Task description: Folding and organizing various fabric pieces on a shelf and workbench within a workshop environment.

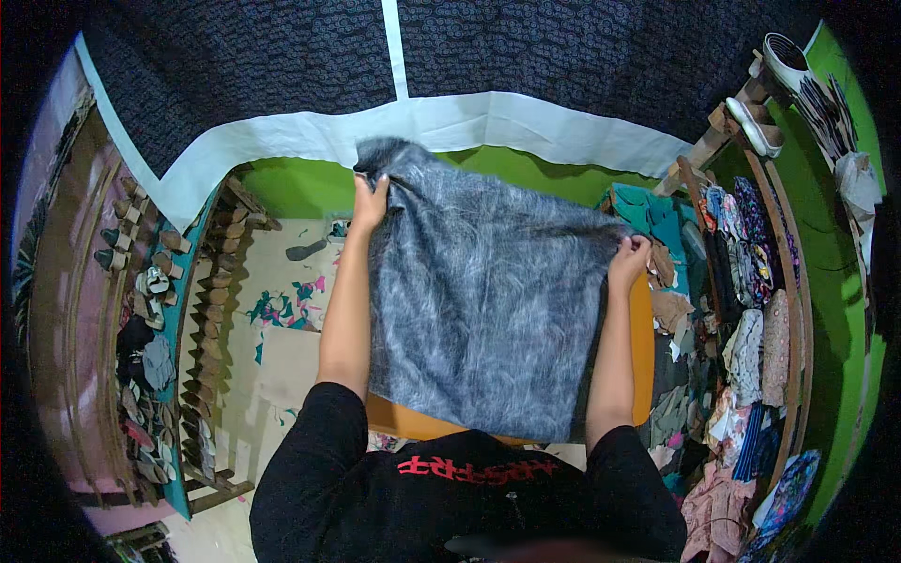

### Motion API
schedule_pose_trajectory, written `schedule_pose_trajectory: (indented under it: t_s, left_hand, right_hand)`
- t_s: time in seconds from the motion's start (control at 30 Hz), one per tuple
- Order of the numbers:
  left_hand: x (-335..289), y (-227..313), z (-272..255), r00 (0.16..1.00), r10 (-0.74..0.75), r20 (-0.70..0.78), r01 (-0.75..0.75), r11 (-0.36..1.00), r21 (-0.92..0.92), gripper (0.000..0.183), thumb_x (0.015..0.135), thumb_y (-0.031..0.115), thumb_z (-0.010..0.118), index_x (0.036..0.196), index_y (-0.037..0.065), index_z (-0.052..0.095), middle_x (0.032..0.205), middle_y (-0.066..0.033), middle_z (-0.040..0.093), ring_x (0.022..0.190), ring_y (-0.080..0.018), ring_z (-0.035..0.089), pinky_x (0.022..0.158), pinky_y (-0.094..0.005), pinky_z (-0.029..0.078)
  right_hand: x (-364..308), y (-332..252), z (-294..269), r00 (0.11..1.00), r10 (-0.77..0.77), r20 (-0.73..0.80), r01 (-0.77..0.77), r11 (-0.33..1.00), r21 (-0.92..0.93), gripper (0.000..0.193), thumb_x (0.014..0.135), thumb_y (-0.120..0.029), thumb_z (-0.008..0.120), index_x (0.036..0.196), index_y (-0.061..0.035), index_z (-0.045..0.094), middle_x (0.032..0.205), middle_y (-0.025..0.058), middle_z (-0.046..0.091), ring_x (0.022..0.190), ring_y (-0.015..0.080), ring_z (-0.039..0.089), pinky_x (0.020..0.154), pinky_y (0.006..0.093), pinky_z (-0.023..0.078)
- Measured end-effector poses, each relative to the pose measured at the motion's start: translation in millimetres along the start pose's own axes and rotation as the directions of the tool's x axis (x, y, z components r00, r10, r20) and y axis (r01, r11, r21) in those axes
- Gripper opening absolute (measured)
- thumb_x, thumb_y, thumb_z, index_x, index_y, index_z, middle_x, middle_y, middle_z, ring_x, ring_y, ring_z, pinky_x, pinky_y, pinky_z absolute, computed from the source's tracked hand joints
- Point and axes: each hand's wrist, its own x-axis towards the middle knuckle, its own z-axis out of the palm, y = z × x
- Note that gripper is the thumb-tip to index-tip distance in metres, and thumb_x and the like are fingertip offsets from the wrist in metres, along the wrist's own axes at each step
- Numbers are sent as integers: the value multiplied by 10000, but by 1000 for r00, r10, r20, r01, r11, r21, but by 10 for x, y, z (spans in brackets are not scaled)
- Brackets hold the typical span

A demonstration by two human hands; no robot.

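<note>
A grey mottled cloth [479, 300] hangs spread out in front of me, over an orange table [642, 347]. My left hand [368, 202] grips its upper left corner. My right hand [629, 261] grips its upper right corner, a little lower. The cloth's bottom edge reaches down near my black shirt. Most of the table top is hidden behind the cloth.
Wooden racks [211, 319] with small items stand at the left. Colourful cloth scraps [282, 308] lie on the pale floor. Folded fabrics [751, 310] fill shelves at the right, with teal cloth [652, 211] piled behind. A dark patterned curtain with white strips [450, 122] hangs ahead.
</note>
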Motion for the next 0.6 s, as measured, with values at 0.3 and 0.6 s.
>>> schedule_pose_trajectory:
  t_s: [0.3, 0.6]
  left_hand:
    - [-1690, -485, -5, 875, -400, 274, 230, 840, 492, 743, 716, 413, 568, 1288, 81, 230, 1325, -223, 204, 1231, -393, 143, 936, -587, 140]
    - [-2706, -613, -380, 931, -267, 248, -1, 679, 734, 670, 757, 466, 470, 1313, 168, 244, 1399, -95, 79, 1278, -299, 77, 970, -553, 46]
  right_hand:
    - [-1461, 205, -397, 742, 563, 364, -247, 734, -632, 588, 731, -289, 598, 1197, -27, 352, 1283, 184, 263, 1199, 339, 229, 967, 480, 199]
    - [-2139, 418, -885, 820, 390, 420, 13, 720, -693, 609, 789, -346, 501, 1289, -85, 273, 1364, 152, 154, 1262, 322, 113, 1005, 494, 100]
